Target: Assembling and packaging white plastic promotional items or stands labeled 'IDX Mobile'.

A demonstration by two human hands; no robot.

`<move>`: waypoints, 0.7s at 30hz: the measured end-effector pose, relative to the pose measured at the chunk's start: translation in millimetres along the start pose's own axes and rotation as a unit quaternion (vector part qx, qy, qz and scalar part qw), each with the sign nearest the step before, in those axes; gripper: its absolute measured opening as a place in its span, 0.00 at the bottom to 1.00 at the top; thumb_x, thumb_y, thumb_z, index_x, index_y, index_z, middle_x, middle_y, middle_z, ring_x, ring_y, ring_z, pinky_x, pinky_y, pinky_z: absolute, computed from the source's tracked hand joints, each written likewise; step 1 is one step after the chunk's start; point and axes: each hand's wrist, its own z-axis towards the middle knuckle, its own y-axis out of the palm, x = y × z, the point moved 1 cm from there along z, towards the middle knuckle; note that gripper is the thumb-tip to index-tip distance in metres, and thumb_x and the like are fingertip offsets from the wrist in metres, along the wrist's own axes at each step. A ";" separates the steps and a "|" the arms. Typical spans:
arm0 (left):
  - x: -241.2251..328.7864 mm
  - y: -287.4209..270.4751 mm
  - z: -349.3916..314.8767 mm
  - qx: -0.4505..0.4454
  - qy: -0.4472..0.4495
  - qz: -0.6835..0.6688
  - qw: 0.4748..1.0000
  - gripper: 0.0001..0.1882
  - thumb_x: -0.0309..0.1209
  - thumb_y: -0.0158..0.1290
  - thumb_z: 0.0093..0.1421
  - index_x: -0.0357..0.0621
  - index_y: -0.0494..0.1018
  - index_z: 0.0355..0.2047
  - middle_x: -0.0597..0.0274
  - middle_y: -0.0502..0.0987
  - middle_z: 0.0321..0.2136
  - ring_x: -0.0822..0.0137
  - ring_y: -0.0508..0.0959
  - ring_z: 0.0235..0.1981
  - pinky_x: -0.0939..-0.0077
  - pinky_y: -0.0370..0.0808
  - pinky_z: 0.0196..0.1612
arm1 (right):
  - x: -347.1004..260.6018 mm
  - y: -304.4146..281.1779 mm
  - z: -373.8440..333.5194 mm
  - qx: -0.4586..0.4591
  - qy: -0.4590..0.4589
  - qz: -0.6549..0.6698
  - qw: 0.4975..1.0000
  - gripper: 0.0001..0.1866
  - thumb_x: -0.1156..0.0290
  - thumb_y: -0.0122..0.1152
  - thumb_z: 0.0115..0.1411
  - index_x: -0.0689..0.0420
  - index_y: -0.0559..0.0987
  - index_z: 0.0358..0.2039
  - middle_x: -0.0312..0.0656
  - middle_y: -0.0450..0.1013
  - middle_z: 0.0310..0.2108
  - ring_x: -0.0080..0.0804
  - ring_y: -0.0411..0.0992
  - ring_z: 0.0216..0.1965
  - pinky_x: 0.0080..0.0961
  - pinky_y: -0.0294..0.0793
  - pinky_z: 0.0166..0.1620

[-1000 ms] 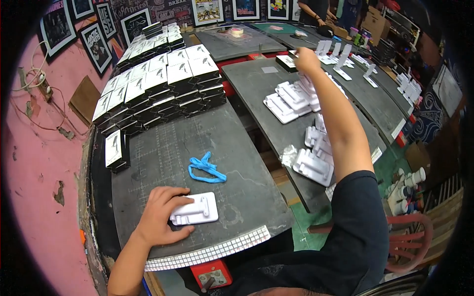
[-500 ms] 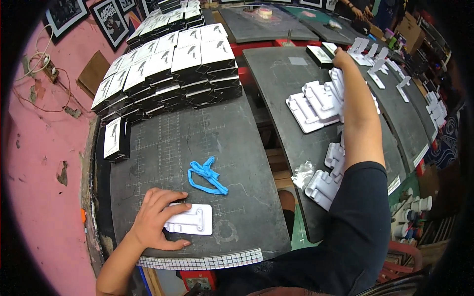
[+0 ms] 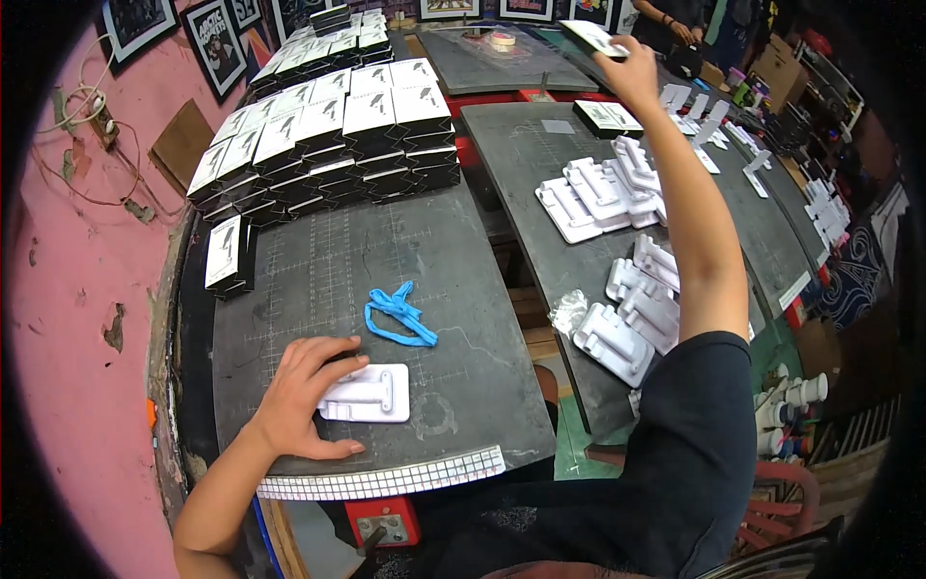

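Note:
My right hand is raised at the far end of the right-hand table, closed on a flat black-and-white box. Below it, another such box lies on that table. On the near table my left hand rests with fingers and thumb apart around the left end of a white plastic folding stand, which lies flat. The fingers partly cover the stand. Just beyond it is a knotted blue cloth band. Several similar white stands lie folded in piles under my right arm.
Stacked black-and-white boxes fill the far left of the near table; one box stands apart. A crumpled clear plastic bag lies by the white stands. A gap separates the tables. Upright white stands are farther right. Another person's hands show at the back.
My right hand has lifted one box off the right-hand table, up and to the left. My left hand stays around the white folding stand. The whole view has shifted slightly.

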 end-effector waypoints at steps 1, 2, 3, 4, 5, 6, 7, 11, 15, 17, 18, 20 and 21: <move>-2.6 -0.4 -2.1 0.007 -0.004 -0.021 1.000 0.54 0.58 0.76 0.41 0.46 0.76 0.67 0.46 0.74 0.68 0.41 0.73 0.68 0.41 0.63 0.72 | -33.0 -9.6 -10.0 0.044 -0.065 0.048 0.996 0.34 0.50 0.80 0.51 0.54 0.85 0.56 0.58 0.76 0.57 0.57 0.77 0.58 0.46 0.77 0.65; -5.4 -1.4 -2.7 0.030 0.002 -0.076 0.997 0.54 0.57 0.74 0.43 0.44 0.74 0.68 0.43 0.72 0.69 0.39 0.72 0.70 0.42 0.65 0.73 | -65.0 -23.3 -22.7 0.060 -0.141 0.095 0.984 0.35 0.56 0.80 0.49 0.54 0.83 0.58 0.54 0.79 0.55 0.53 0.78 0.58 0.44 0.77 0.64; -6.6 -2.8 -3.2 0.058 0.001 -0.090 0.994 0.54 0.56 0.74 0.43 0.43 0.74 0.69 0.42 0.72 0.70 0.39 0.72 0.70 0.43 0.66 0.73 | -95.8 -37.3 -41.2 0.058 -0.193 0.165 0.966 0.36 0.60 0.79 0.49 0.56 0.81 0.59 0.52 0.81 0.55 0.50 0.80 0.57 0.42 0.79 0.62; -7.4 -4.2 -2.0 0.091 -0.011 -0.108 0.990 0.54 0.55 0.74 0.44 0.42 0.73 0.69 0.42 0.72 0.70 0.40 0.72 0.70 0.44 0.67 0.72 | -125.6 -52.8 -59.6 0.040 -0.246 0.202 0.947 0.40 0.63 0.79 0.49 0.56 0.77 0.63 0.49 0.82 0.56 0.46 0.81 0.56 0.39 0.80 0.58; -6.7 -6.5 0.2 0.132 0.002 -0.121 0.984 0.53 0.54 0.74 0.45 0.42 0.72 0.69 0.41 0.71 0.70 0.40 0.72 0.70 0.45 0.68 0.72 | -152.2 -69.4 -81.0 0.011 -0.272 0.223 0.936 0.44 0.66 0.80 0.50 0.51 0.73 0.69 0.43 0.83 0.58 0.37 0.81 0.57 0.34 0.79 0.58; -4.9 -7.5 4.1 0.174 0.003 -0.140 0.975 0.50 0.45 0.74 0.47 0.41 0.71 0.70 0.41 0.71 0.71 0.41 0.73 0.71 0.50 0.70 0.72 | -178.7 -83.0 -102.4 -0.011 -0.280 0.264 0.923 0.47 0.68 0.81 0.49 0.51 0.71 0.71 0.42 0.82 0.59 0.36 0.81 0.59 0.33 0.79 0.57; -2.4 -9.4 8.9 0.204 -0.003 -0.104 0.973 0.50 0.41 0.75 0.47 0.41 0.71 0.71 0.40 0.71 0.71 0.41 0.72 0.71 0.50 0.70 0.72 | -203.8 -95.0 -122.2 -0.044 -0.287 0.296 0.910 0.49 0.71 0.81 0.48 0.54 0.68 0.71 0.42 0.82 0.59 0.34 0.80 0.60 0.33 0.78 0.56; 12.3 -13.6 31.8 0.322 0.062 0.063 0.943 0.57 0.39 0.80 0.46 0.40 0.65 0.75 0.38 0.67 0.74 0.37 0.71 0.72 0.47 0.68 0.74 | -276.5 -127.3 -208.7 -0.233 -0.320 0.399 0.827 0.50 0.76 0.82 0.49 0.58 0.65 0.71 0.47 0.79 0.67 0.36 0.77 0.67 0.32 0.74 0.58; 16.0 -11.9 37.1 0.294 0.091 0.137 0.942 0.61 0.40 0.81 0.43 0.39 0.64 0.76 0.42 0.70 0.72 0.40 0.73 0.71 0.46 0.70 0.73 | -310.0 -120.3 -279.1 -0.335 -0.298 0.487 0.750 0.51 0.76 0.84 0.50 0.60 0.65 0.72 0.52 0.77 0.67 0.39 0.76 0.68 0.37 0.75 0.64; 13.2 -8.7 32.5 0.267 0.102 0.158 0.945 0.56 0.37 0.78 0.45 0.39 0.67 0.75 0.48 0.79 0.63 0.47 0.80 0.62 0.50 0.76 0.65 | -315.8 -112.1 -303.3 -0.327 -0.292 0.492 0.752 0.52 0.72 0.87 0.52 0.61 0.64 0.73 0.54 0.74 0.68 0.43 0.74 0.69 0.40 0.74 0.68; 10.9 -7.6 30.4 0.254 0.098 0.163 0.948 0.55 0.36 0.77 0.45 0.39 0.68 0.75 0.49 0.80 0.60 0.49 0.81 0.60 0.51 0.78 0.63 | -317.1 -107.3 -311.0 -0.326 -0.286 0.501 0.749 0.53 0.71 0.87 0.52 0.61 0.64 0.73 0.55 0.73 0.68 0.44 0.74 0.70 0.41 0.73 0.69; 6.9 -6.7 27.1 0.246 0.103 0.178 0.947 0.52 0.35 0.75 0.44 0.40 0.72 0.72 0.53 0.83 0.54 0.53 0.82 0.55 0.55 0.80 0.58 | -317.8 -103.3 -323.4 -0.312 -0.281 0.559 0.715 0.51 0.68 0.86 0.56 0.62 0.63 0.74 0.59 0.69 0.71 0.50 0.69 0.73 0.43 0.72 0.70; 5.4 -6.6 26.5 0.242 0.105 0.177 0.948 0.52 0.36 0.75 0.44 0.40 0.73 0.72 0.54 0.83 0.53 0.53 0.83 0.55 0.55 0.80 0.57 | -316.0 -106.4 -329.6 -0.341 -0.251 0.598 0.680 0.47 0.68 0.82 0.60 0.63 0.64 0.74 0.62 0.65 0.72 0.52 0.66 0.74 0.46 0.71 0.72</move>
